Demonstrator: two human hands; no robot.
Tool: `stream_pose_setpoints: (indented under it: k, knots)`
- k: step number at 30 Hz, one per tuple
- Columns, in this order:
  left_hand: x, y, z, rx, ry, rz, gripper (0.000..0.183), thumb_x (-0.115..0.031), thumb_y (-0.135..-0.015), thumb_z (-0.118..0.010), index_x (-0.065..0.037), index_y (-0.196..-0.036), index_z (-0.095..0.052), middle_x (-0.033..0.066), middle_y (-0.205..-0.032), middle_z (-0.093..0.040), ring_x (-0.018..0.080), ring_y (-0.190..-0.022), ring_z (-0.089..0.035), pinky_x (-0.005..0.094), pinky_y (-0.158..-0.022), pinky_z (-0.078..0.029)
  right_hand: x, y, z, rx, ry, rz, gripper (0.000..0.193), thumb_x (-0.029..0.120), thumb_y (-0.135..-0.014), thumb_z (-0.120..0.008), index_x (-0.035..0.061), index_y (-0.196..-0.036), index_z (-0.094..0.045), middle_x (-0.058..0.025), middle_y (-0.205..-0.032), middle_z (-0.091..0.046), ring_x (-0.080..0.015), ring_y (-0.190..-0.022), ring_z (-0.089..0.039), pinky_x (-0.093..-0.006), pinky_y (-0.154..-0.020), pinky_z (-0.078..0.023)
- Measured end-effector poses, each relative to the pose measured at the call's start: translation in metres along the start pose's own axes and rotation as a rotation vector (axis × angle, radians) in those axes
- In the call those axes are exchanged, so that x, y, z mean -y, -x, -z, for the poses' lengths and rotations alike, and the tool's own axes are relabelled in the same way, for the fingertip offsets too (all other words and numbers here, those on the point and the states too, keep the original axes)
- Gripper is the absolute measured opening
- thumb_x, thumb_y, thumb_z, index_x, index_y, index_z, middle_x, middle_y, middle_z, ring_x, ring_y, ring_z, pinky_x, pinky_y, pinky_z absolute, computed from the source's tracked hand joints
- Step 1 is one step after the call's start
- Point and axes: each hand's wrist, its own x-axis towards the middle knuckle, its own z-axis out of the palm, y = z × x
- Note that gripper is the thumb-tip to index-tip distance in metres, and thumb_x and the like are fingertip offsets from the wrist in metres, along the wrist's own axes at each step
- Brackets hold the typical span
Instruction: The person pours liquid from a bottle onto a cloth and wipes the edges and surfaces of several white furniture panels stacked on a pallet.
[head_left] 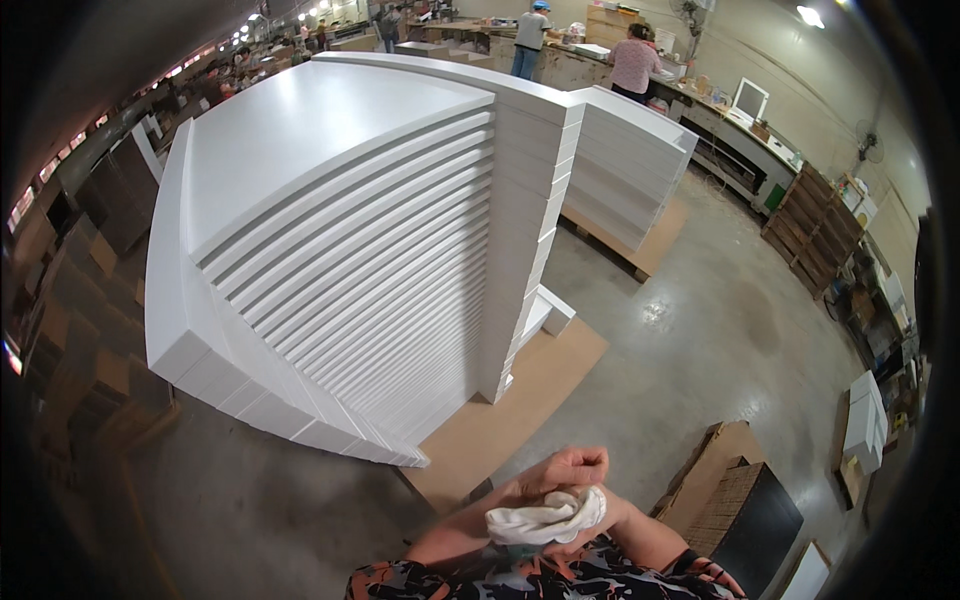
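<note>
Close to my body, at the bottom middle, both my forearms come together. My left hand (575, 468) is closed, its fingers curled in, with nothing visible in them. Just below it, my right hand (583, 533) holds a bunched white cloth (535, 518) near my left wrist. The cloth hides most of the right hand's fingers. Beyond my hands stands a tall stack of white panels (360, 290) with evenly spaced slots, framed by thick white sides. Neither hand touches it.
The stack rests on a brown board (545, 385). Behind it is a white cabinet-like stack (630, 160) on a pallet. Cardboard (705, 470) and a dark box (755, 520) lie at right on the grey floor (700, 340). Two people (531, 42) stand by a far workbench.
</note>
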Motion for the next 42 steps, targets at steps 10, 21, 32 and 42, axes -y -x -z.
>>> stream_pose_setpoints:
  k: [10, 21, 32, 42]
  knots:
    - [-0.006, -0.052, 0.012, -0.188, -0.063, -0.09, 0.027, -0.027, -0.095, -0.06, -0.006, -0.08, -0.054, -0.0063, -0.065, -0.046, 0.0018, -0.062, -0.039, 0.0218, -0.053, -0.032, 0.021, -0.009, 0.062, 0.107, 0.016, 0.062, 0.044, 0.013, -0.063, -0.085, 0.0023, -0.1, -0.064, -0.0041, -0.091, -0.064, -0.0163, -0.083, -0.062, -0.0301, -0.073, -0.05]
    - [-0.017, -0.082, 0.011, -0.138, -0.114, -0.129, 0.024, -0.025, -0.097, -0.057, -0.005, -0.085, -0.056, -0.0038, -0.073, -0.05, 0.004, -0.069, -0.044, 0.0212, -0.06, -0.035, 0.014, 0.003, 0.097, 0.154, 0.036, 0.068, 0.042, 0.018, -0.063, -0.085, 0.003, -0.097, -0.065, -0.0045, -0.089, -0.064, -0.0186, -0.082, -0.062, -0.0297, -0.073, -0.049]
    - [-0.012, -0.079, 0.016, -0.242, -0.164, -0.148, 0.021, -0.02, -0.095, -0.059, -0.006, -0.082, -0.053, -0.0034, -0.074, -0.05, 0.0041, -0.069, -0.043, 0.0214, -0.061, -0.036, 0.014, 0.0, 0.098, 0.116, 0.032, 0.114, 0.043, 0.019, -0.063, -0.085, 0.0036, -0.097, -0.065, -0.0031, -0.089, -0.065, -0.0176, -0.081, -0.062, -0.0294, -0.073, -0.049]
    - [-0.021, -0.077, 0.011, -0.2, -0.093, -0.028, 0.023, -0.022, -0.096, -0.053, -0.004, -0.082, -0.05, -0.0008, -0.078, -0.05, 0.0048, -0.075, -0.045, 0.0225, -0.065, -0.036, 0.025, -0.004, 0.097, 0.112, 0.108, 0.161, 0.041, 0.02, -0.064, -0.085, 0.0029, -0.095, -0.064, -0.0026, -0.085, -0.063, -0.016, -0.077, -0.059, -0.0289, -0.07, -0.048]
